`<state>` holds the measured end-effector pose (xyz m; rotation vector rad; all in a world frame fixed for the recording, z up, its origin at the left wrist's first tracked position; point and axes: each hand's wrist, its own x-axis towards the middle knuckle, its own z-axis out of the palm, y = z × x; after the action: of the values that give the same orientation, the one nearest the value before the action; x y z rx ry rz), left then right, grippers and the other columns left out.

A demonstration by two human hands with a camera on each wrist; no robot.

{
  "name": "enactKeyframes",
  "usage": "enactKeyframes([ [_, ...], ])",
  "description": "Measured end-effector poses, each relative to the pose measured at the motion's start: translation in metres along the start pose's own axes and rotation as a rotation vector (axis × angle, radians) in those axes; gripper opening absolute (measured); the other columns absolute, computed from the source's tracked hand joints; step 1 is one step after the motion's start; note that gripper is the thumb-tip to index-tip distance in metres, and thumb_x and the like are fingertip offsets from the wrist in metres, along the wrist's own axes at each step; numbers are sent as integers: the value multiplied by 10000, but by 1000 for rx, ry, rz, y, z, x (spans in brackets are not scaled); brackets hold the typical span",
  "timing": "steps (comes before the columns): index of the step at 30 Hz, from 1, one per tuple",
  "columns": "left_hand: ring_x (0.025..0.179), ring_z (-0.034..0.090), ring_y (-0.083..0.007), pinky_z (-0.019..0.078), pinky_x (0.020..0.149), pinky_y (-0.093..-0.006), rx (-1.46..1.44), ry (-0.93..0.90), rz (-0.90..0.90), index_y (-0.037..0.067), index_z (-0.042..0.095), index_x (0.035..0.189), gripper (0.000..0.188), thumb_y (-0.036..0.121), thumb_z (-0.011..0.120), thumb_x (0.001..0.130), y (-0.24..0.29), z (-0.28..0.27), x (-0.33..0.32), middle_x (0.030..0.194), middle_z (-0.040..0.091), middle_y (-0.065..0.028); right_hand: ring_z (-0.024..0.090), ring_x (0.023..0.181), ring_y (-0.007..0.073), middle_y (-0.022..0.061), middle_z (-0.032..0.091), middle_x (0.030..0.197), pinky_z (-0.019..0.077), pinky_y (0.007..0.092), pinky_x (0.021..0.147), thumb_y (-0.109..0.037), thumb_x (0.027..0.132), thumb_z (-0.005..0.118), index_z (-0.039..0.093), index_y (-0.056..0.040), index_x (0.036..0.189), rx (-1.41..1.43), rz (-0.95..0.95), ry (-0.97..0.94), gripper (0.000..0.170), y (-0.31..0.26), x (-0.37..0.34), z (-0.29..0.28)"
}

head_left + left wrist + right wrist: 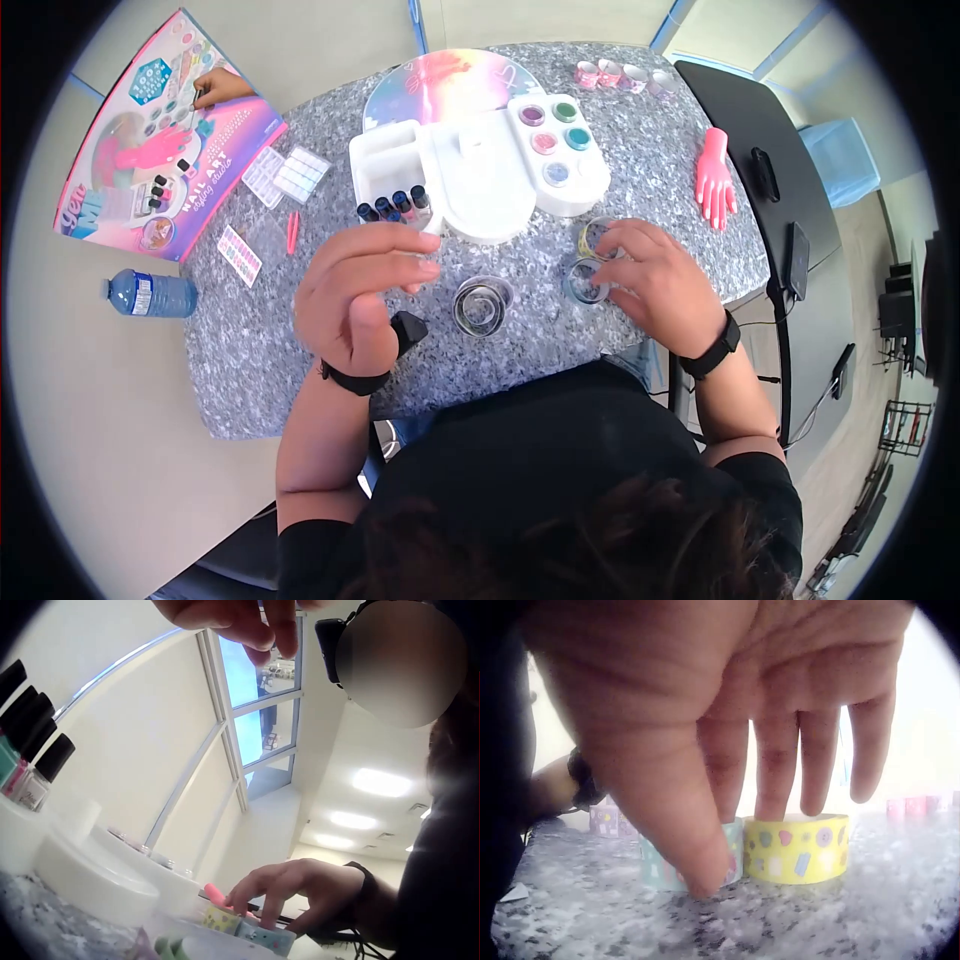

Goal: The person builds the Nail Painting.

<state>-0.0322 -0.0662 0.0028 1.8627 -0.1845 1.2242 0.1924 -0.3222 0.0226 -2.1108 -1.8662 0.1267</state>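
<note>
My right hand (662, 285) pinches a teal patterned ring (655, 859) between thumb and index finger; the ring rests on the speckled table. Touching that ring is a yellow patterned one (799, 853), upright on its edge-band, with other fingertips of my right hand (705, 697) just above or behind it. Raised over the table at the left, my left hand (362, 290) has loosely bent fingers and holds nothing; the left wrist view shows its fingertips (262, 637) in the air. Between the hands lies a group of nested rings (480, 308).
A white nail-station tray (487, 205) with polish bottles (393, 207) and glitter pots stands behind the rings. Around it are a pink model hand (714, 180), several small rings (622, 77), a box (165, 150), a sticker sheet (240, 256), pink tweezers (292, 232) and a water bottle (152, 294).
</note>
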Motion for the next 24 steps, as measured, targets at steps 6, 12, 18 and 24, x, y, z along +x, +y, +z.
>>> enactKeyframes([
  [6,744,649,-164,538,672,-297,244,-161,80,63,805,1050,286,278,865,872,8,-5,15,1208,746,-161,621,1114,318,57,655,1212,520,449,975,-89,806,812,730,-86,994,35,-72,150,205,-29,11,-8],
  [12,842,679,-216,534,769,-356,248,-550,35,109,761,947,396,483,846,854,26,-3,24,1343,706,-151,656,903,252,22,699,1072,554,377,774,-147,847,801,705,-99,1002,206,-376,247,188,-60,35,1],
  [18,966,693,-268,527,826,-386,326,-614,-20,131,719,927,414,457,917,764,26,6,18,1385,698,-117,678,844,251,22,692,972,557,399,690,-204,910,757,686,-114,1035,159,-403,234,170,-62,39,7],
  [24,1004,694,-264,527,860,-408,378,-646,-10,131,680,928,434,398,947,714,28,6,21,1381,696,-69,719,823,316,63,692,963,552,449,656,-242,970,719,627,-126,1046,229,-261,61,166,-61,33,15],
])
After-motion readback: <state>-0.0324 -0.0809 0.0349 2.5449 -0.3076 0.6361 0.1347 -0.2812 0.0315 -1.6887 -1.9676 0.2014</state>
